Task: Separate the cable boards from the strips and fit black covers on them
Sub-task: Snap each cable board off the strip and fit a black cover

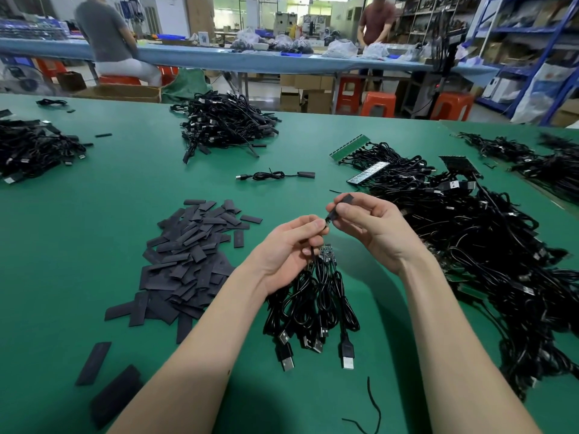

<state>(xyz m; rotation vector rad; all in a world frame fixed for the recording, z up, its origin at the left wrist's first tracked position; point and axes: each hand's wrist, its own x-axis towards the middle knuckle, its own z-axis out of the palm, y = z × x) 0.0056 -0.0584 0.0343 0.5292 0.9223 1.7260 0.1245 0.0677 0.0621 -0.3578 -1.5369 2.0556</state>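
Note:
My left hand grips a bundle of black USB cables whose small boards stick up just below its fingers; the plugs hang toward me over the green table. My right hand pinches a black cover between thumb and fingers, held above the table, its lower end meeting my left fingertips. A heap of flat black covers lies to the left of my hands. On the right lies a large tangle of cables with green board strips at its far end.
One covered cable lies alone beyond my hands. Further cable piles sit at the far middle, far left and far right. Loose covers lie near the front left. Two people are at a bench behind.

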